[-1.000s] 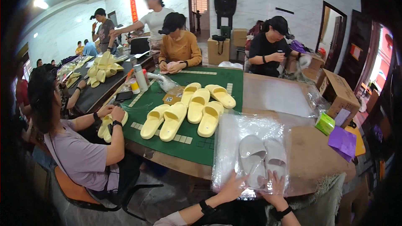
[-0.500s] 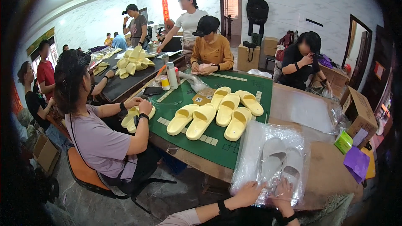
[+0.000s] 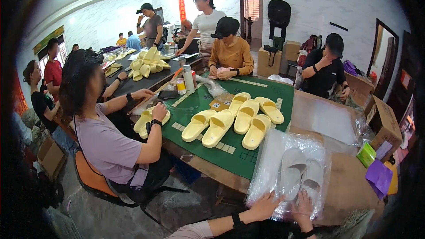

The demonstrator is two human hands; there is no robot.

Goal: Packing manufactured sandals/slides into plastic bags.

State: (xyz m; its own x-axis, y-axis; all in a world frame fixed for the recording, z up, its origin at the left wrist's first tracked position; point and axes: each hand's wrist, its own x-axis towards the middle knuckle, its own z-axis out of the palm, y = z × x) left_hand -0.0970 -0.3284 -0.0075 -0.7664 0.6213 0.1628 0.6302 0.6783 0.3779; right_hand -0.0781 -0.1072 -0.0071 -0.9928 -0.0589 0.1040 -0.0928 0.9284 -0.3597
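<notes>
A pair of pale grey slippers, one slipper (image 3: 291,172) beside the other (image 3: 312,178), lies on clear plastic bags (image 3: 267,163) at the near right of the table. It looks as if the pair is inside the top bag, though the shiny film makes this hard to tell. My left hand (image 3: 264,205) rests on the bag's near edge, left of the heels, fingers stretched out. My right hand (image 3: 303,207) lies with fingers spread at the heel end of the right slipper.
Several yellow slippers (image 3: 218,128) stand on the green mat (image 3: 195,150). A co-worker at left handles another yellow pair (image 3: 142,121). Flat plastic sheets (image 3: 330,117), a cardboard box (image 3: 384,121), a green packet (image 3: 366,155) and a purple packet (image 3: 378,178) lie to the right.
My head view has shifted slightly. My hands stay by the slipper heels. The co-worker at left has moved one hand away from the yellow pair.
</notes>
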